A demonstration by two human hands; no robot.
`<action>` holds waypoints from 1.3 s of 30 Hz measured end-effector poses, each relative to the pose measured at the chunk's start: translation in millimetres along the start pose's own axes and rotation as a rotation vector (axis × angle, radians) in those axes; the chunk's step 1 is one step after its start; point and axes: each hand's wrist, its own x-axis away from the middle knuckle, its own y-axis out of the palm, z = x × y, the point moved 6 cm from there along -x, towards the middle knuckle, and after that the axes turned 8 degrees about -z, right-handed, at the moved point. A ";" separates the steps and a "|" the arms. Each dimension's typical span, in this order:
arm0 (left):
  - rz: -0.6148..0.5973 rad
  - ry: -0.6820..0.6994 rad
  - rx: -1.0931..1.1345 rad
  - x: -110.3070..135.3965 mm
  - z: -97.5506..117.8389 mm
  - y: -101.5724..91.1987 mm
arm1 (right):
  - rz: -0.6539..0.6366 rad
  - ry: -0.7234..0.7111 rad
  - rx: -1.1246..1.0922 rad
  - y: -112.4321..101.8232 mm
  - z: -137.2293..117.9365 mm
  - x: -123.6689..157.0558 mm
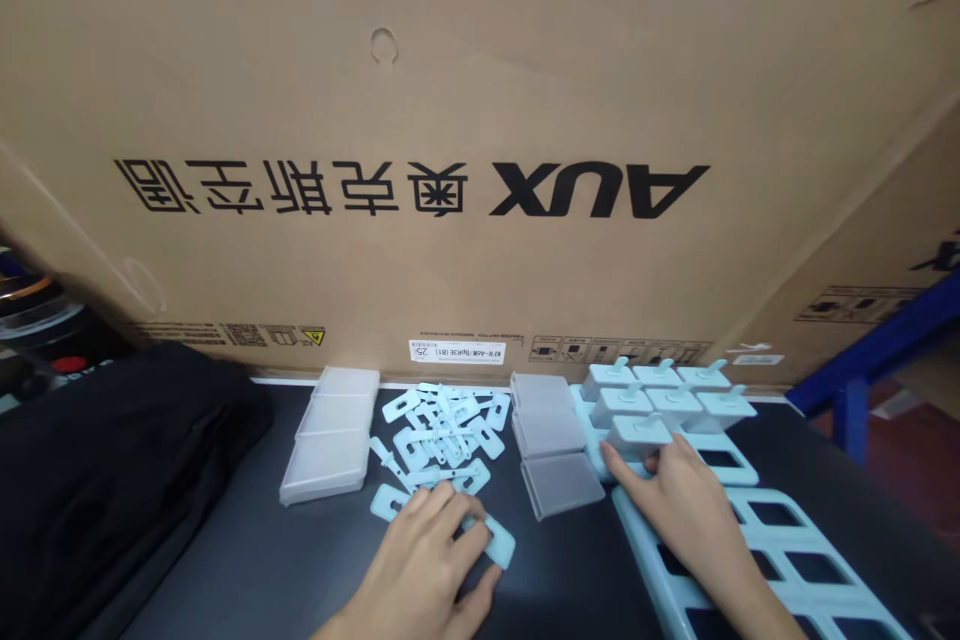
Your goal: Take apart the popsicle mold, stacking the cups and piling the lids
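My left hand (420, 555) is closed with its fingers and thumb around the edge of a light-blue popsicle stick (500, 542) with a flat slotted base. Just beyond it lies a loose pile of similar light-blue sticks (450, 430). My right hand (686, 500) has its thumb and fingers at the two sides of a light-blue popsicle mould (637, 434), which has a stick handle on top. This mould sits in the nearest row of a light-blue frame (592, 450). Several more moulds (679, 404), handles up, stand in rows behind it.
Translucent covers (334, 460) lie overlapped left of the pile, with more covers (562, 485) to its right. A second slotted frame (645, 560) lies under my right forearm. Dark cloth (127, 480) is at left, a large cardboard box (420, 270) behind, and a blue metal bar (851, 420) at right.
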 end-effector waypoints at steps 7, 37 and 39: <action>0.061 0.094 -0.061 0.8 1.4 3.0 | 0.052 0.035 -0.073 -6.2 -2.0 5.7; 0.141 -0.102 -0.262 34.5 -19.3 -23.3 | -0.314 -0.818 0.534 -26.7 -218.2 9.3; 0.106 -0.127 -0.264 34.7 -16.8 -23.5 | -0.310 -0.806 0.512 -23.5 -223.2 7.2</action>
